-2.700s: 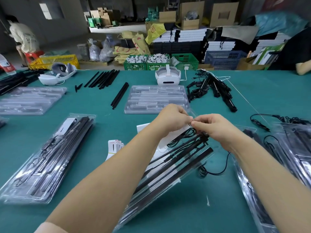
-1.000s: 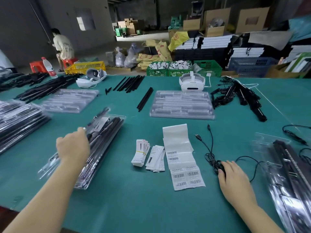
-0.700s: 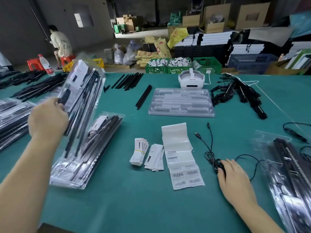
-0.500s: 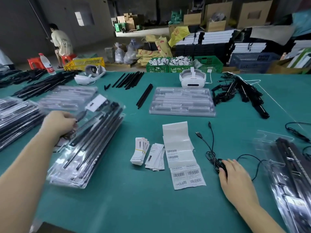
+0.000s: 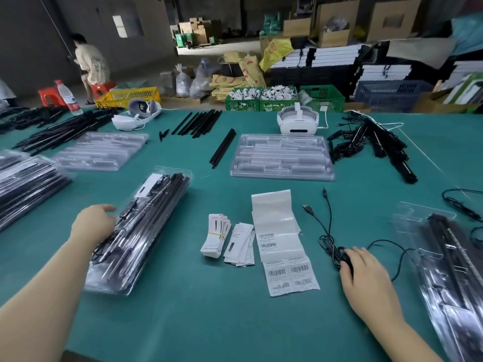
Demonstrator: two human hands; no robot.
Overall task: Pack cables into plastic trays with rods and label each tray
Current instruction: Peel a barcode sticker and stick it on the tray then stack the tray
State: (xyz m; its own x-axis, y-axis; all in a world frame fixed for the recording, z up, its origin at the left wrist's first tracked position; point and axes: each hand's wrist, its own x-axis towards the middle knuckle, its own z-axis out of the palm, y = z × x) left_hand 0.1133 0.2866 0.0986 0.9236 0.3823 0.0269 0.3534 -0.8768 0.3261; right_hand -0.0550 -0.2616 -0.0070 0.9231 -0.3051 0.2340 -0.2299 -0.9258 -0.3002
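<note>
At the left of the frame, the left hand (image 5: 92,226) rests with loose fingers on the clear plastic tray of black rods (image 5: 141,231). Lower right, the right hand (image 5: 366,280) has its fingers curled over the thin black cable (image 5: 328,236) on the green tabletop (image 5: 209,322).

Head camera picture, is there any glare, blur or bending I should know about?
Head view: glare streaks the packed trays; wide-angle bending curves the table edge and arms; the left hand is slightly soft; background dim.
</note>
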